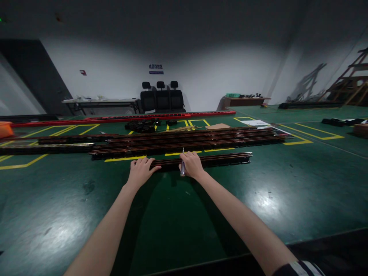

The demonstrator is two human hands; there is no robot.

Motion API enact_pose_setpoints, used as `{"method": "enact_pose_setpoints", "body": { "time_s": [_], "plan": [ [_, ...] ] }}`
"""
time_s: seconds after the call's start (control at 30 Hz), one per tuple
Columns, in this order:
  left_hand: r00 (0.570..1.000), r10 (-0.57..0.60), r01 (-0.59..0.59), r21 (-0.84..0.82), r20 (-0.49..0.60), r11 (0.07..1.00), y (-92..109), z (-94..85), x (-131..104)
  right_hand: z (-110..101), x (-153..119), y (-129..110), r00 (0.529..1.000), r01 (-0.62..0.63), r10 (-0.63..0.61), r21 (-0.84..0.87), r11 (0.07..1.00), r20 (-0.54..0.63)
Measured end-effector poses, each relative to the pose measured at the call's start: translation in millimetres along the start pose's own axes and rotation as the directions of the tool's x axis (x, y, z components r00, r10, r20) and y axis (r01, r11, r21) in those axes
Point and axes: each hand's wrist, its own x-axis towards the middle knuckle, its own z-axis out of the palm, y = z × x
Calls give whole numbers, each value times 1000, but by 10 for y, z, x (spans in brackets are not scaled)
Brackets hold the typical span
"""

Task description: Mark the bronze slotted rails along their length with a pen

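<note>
A narrow dark bar with reddish edges (227, 159) lies crosswise on the green tabletop (172, 214). My left hand (141, 170) rests on its left end, thumb stretched to the right along the near edge and fingers curved over the top. Gripped in my right hand (192, 165) is a slim, clear-handled screwdriver-like tool (183, 167), held upright with its thin tip pointing away; this hand is at the bar's middle. Behind the bar sits a wider bundle of similar long dark bars (184, 143).
More bars (66, 147) lie at the left. Farther back are a pile of black parts (140, 125), a brown cardboard piece (218, 126), a white sheet (254, 123) and a long red rail (201, 114). Yellow outlines mark the tabletop. An orange object (5, 129) stands at the left edge.
</note>
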Motion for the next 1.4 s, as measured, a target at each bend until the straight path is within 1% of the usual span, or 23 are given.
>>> {"method": "enact_pose_setpoints", "body": {
  "time_s": [0.1,0.2,0.27,0.33,0.4,0.53,0.77,0.83,0.93,1.03,1.17,1.23,1.4],
  "plan": [
    [1000,8,-8,7,-17,1000,15,16,-5,21,7,-2,996,69,-67,20,997,-51],
    [999,24,-23,16,-41,1000,60,5,-8,40,19,-18,981,178,-175,37,983,-82],
    [999,42,-42,-3,-20,999,96,-7,-7,51,21,-24,974,213,-209,41,976,-90],
    [997,76,-76,-25,-4,997,125,-15,-4,58,16,-22,977,198,-194,39,979,-91],
    [995,101,-102,-41,-11,994,145,-20,-1,62,9,-10,982,171,-168,35,985,-82],
    [994,104,-106,-106,-22,989,171,-32,0,51,1,8,993,114,-112,38,993,-37],
    [995,102,-98,-174,16,980,197,-89,5,-23,1,-8,1000,19,-19,16,1000,13],
    [996,86,-81,-169,23,982,181,-112,3,-45,-1,-6,1000,-8,8,-1,1000,20],
    [999,40,-42,-177,-14,983,132,-150,4,-65,-3,-1,999,-40,41,-39,998,24],
    [998,-44,34,-257,-33,966,80,-169,11,-64,-3,1,998,-57,59,-69,996,24],
    [977,-209,205,-425,39,882,38,-115,22,-41,-1,10,997,-75,76,-65,995,5],
    [964,-257,258,-476,68,841,19,-55,29,-31,-1,16,997,-80,79,-58,995,-9],
    [967,-248,240,-572,66,784,-31,78,55,-27,-5,32,997,-73,72,-61,995,-18]
  ]
}}
